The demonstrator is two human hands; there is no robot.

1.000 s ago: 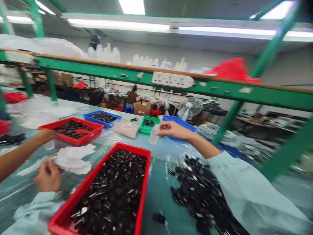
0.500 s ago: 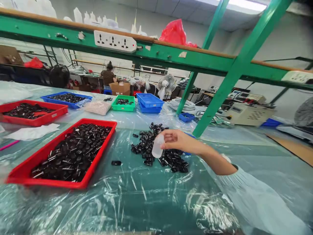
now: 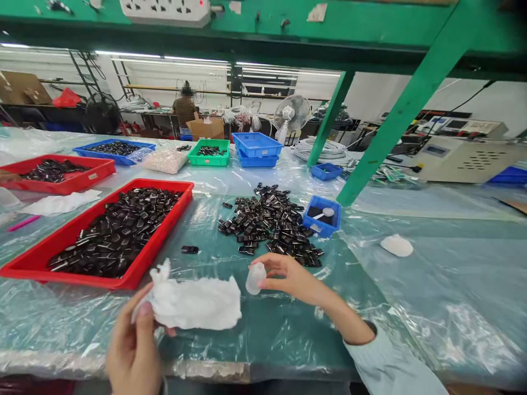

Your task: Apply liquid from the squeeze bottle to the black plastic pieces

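My left hand [image 3: 138, 334] pinches one end of a crumpled white cloth [image 3: 197, 303], which stretches out to the right above the table. My right hand [image 3: 288, 277] has its fingers closed round a small translucent plastic bottle [image 3: 256, 278], tilted, close to the cloth's right end but apart from it. Just beyond my right hand spreads a loose pile of small black plastic parts [image 3: 272, 219]. One single black part [image 3: 190, 249] lies apart, left of the pile.
A red tray [image 3: 164, 241] full of black parts stands at left; a second red tray [image 3: 99, 174] sits behind it. A small blue bin [image 3: 322, 226] touches the pile's right side. A white pad [image 3: 396, 245] lies at right. A green post [image 3: 395, 120] rises behind the bin.
My left hand has come into view with the white cloth. My right hand has brought the bottle lower and nearer, off the pile. The view has tipped down.
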